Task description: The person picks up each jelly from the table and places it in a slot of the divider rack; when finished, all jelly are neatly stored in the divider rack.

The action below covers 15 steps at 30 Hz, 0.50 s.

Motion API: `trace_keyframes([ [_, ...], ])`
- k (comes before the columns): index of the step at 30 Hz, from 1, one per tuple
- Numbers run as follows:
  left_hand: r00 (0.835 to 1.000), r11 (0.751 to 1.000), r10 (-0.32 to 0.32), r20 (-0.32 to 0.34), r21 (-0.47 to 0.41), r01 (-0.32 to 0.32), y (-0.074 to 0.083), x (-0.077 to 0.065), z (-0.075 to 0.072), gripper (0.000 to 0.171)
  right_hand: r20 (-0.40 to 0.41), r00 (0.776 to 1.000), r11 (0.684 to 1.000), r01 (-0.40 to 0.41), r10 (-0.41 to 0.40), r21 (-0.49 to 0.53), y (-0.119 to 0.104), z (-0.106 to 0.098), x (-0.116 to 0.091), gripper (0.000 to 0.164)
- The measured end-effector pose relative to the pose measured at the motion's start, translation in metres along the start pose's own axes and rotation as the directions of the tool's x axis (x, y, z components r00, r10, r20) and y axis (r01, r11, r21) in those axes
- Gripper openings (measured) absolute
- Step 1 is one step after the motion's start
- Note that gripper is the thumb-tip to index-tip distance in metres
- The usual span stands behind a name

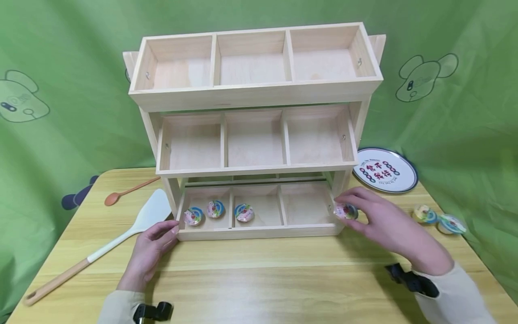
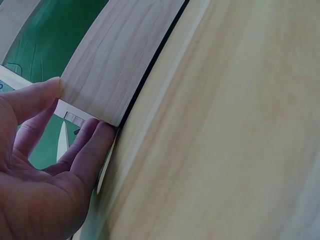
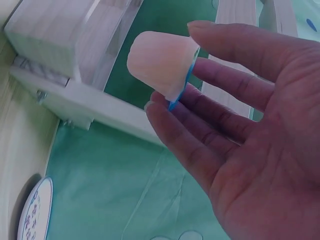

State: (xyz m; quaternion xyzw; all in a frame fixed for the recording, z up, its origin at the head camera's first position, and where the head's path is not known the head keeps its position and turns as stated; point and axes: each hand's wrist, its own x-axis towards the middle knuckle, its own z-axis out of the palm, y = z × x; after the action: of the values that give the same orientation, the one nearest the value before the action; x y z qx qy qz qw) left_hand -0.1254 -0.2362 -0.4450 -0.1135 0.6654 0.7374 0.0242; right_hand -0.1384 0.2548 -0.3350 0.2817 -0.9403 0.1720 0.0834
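A three-tier wooden shelf [image 1: 259, 232] stands on the table, each tier split into three compartments. My left hand [image 1: 151, 247] holds the left front corner of its bottom tier, thumb at the upper edge and fingers at the lower edge in the left wrist view. At the right end of that tier, my right hand [image 1: 384, 220] pinches a small jelly cup [image 3: 160, 62] by its lidded end. Two jelly cups [image 1: 194, 216] lie in the bottom-left compartment. Another jelly cup [image 1: 244, 213] is in the bottom-middle one, near the divider.
Two more jelly cups [image 1: 451, 224] lie at the table's right side. Behind them an oval plate [image 1: 384, 171] with red characters sits beside the shelf. To the left are a white spatula [image 1: 151, 211] with a wooden handle and a small wooden spoon [image 1: 112, 199]. Green cloth hangs behind.
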Motion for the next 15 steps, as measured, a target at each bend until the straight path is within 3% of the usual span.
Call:
trace_keyframes([
  [15,1.0,1.0,0.0,0.006,0.002,0.0,0.002,0.0,0.0,0.02,0.032,0.997,0.997,0.071,-0.072,0.031,-0.023,0.018,0.028,0.036],
])
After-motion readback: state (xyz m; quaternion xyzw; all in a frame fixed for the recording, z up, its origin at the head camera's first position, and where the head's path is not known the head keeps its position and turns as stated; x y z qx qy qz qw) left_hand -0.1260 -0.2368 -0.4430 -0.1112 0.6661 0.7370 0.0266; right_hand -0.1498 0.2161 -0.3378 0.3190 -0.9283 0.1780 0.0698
